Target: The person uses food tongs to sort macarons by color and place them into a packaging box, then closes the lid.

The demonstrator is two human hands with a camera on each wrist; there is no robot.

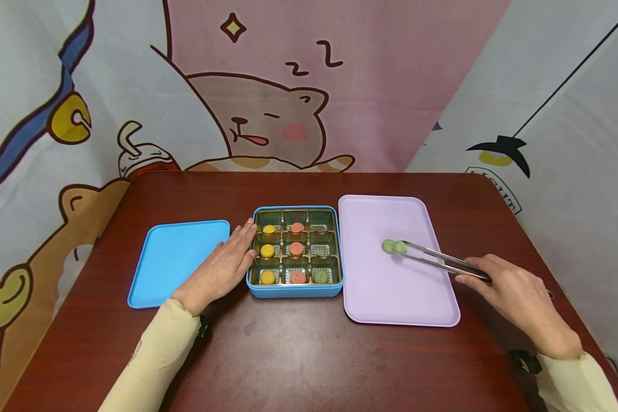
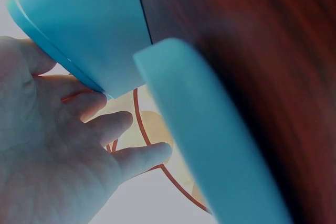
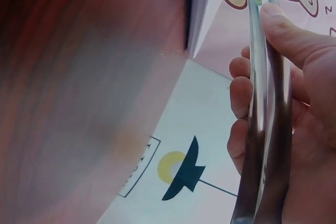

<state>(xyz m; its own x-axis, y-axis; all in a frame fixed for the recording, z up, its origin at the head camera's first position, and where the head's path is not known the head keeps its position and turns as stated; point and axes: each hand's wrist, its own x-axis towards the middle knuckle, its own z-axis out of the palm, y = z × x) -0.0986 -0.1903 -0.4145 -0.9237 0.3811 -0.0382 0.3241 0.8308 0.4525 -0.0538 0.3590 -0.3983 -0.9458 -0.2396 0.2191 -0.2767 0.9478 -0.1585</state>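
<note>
Two green pieces point(image 1: 400, 247) lie ahead of the right hand point(image 1: 517, 297), which grips tongs point(image 3: 257, 93). The left hand point(image 1: 218, 266), straight-fingered, touches the blue box point(image 1: 293, 292).

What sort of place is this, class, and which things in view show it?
Probably an indoor staged tabletop rather than a working kitchen: a cartoon-printed backdrop hangs right behind a reddish-brown table, on which a divided blue box sits between a lid-like blue tray and a lilac tray.
</note>
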